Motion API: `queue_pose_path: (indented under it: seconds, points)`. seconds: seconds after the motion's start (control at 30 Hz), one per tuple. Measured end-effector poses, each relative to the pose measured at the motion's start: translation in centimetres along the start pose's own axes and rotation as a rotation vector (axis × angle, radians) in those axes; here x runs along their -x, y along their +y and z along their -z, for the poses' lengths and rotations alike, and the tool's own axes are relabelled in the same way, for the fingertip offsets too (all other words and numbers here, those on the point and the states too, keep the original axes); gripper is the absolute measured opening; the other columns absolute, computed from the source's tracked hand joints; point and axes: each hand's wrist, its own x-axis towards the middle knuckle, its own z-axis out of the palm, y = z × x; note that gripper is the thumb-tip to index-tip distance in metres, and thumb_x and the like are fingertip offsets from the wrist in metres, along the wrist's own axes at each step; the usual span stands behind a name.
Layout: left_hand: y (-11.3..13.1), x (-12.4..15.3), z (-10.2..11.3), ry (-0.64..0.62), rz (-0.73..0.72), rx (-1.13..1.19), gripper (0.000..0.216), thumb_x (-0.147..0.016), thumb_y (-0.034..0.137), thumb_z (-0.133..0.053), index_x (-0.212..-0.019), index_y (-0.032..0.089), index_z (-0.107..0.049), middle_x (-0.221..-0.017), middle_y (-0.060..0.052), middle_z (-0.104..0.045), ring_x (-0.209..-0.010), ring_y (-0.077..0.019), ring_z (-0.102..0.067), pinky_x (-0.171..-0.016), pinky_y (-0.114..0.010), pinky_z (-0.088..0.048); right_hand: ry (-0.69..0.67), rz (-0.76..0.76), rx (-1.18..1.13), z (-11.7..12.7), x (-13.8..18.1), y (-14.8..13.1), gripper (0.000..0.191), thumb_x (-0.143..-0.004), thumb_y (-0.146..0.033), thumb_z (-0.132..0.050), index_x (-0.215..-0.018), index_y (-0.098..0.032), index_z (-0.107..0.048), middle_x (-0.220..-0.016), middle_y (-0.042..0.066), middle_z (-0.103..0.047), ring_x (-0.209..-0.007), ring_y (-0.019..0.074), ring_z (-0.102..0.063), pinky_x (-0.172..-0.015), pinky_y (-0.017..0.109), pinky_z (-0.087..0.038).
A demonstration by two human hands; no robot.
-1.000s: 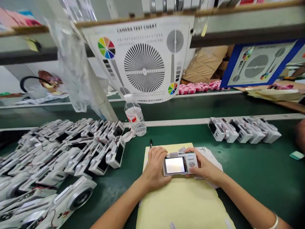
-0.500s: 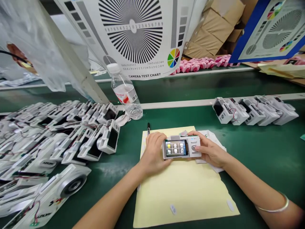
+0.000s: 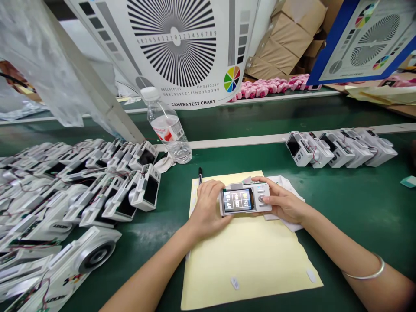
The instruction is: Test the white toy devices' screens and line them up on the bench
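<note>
A white digital camera (image 3: 246, 198) is held just above a yellow sheet of paper (image 3: 250, 255), its lit screen facing me with a menu of icons. My left hand (image 3: 208, 210) grips the camera's left end, thumb below and fingers over the top. At the other end, my right hand (image 3: 281, 201) is closed round the body, with the thumb on the round button pad and a finger along the top edge. Beneath the right hand lies a crumpled white cloth (image 3: 289, 186). The camera's lens side is hidden from me.
Many partly assembled white cameras (image 3: 78, 182) crowd the left side. Several more (image 3: 338, 149) stand in a row at the back right. A water bottle (image 3: 170, 130) stands before a hanging test chart (image 3: 175, 93). A black pen (image 3: 199, 174) lies by the paper's top left corner.
On the camera's screen, the yellow highlight has moved from the top left icon to the top right one. Both hands keep their hold, and the whole view has shifted slightly.
</note>
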Motion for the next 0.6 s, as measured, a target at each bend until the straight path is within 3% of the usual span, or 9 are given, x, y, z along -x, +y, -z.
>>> queue_pose_path:
  seconds: [0.13,0.43,0.6]
  points:
    - [0.0,0.0,-0.1,0.000,0.011,0.004,0.053,-0.063,0.022,-0.062,-0.109,0.019,-0.035,-0.107,-0.008,-0.047,-0.104,-0.0248,-0.042,-0.093,-0.042,-0.032,0.004,0.003,0.018,-0.1,0.0,0.0,0.045,-0.077,-0.019,-0.058,-0.116,-0.031,-0.040,-0.114,0.003,-0.048,-0.092,0.0172,-0.059,-0.079,0.038,-0.052]
    - [0.1,0.1,0.0,0.007,0.005,0.007,0.051,-0.063,0.023,-0.062,-0.106,0.018,-0.036,-0.105,-0.009,-0.047,-0.102,-0.0254,-0.042,-0.091,-0.042,-0.033,0.189,0.077,0.338,-1.2,0.2,0.5,0.037,-0.079,-0.019,-0.048,-0.112,-0.030,-0.039,-0.110,0.003,-0.049,-0.080,0.0136,-0.058,-0.062,0.031,-0.055]
    - [0.3,0.0,0.0,-0.011,0.020,0.006,0.050,-0.063,0.024,-0.061,-0.106,0.019,-0.035,-0.106,-0.009,-0.047,-0.103,-0.0259,-0.042,-0.091,-0.043,-0.033,0.157,0.044,0.318,-0.9,0.1,0.4,0.037,-0.080,-0.019,-0.047,-0.113,-0.032,-0.037,-0.107,0.002,-0.051,-0.082,0.0134,-0.059,-0.064,0.029,-0.055]
